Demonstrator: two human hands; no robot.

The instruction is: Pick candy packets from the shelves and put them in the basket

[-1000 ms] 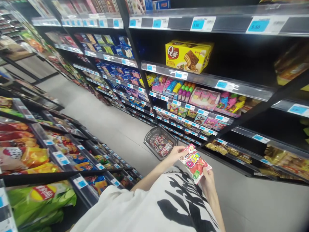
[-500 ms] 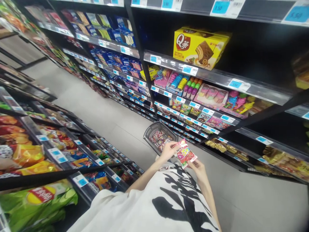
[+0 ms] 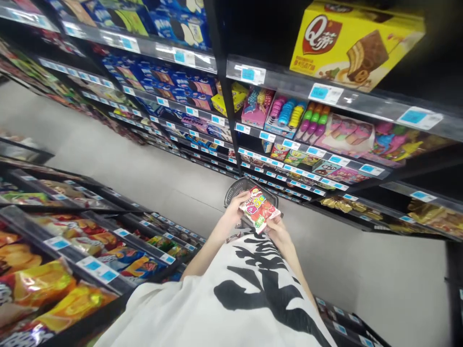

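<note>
A small red and white candy packet (image 3: 259,210) with colourful lettering is held in front of my body, tilted, its printed face up. My left hand (image 3: 236,207) pinches its upper left end, and my right hand (image 3: 278,230) grips the lower right corner. Beneath the packet stands a dark grey shopping basket (image 3: 237,187) on the floor; my hands and the packet hide most of its inside.
Tall black shelves with a yellow cake box (image 3: 354,48), blue biscuit boxes (image 3: 181,29) and toy-like candies (image 3: 287,113) rise ahead and to the right. Low racks of snack bags (image 3: 47,284) stand at my left. A grey tiled floor (image 3: 173,185) runs between them.
My view has shifted, so the right-hand shelves appear larger and nearer. The packet, still in both hands, now sits over the basket in view and covers more of it.
</note>
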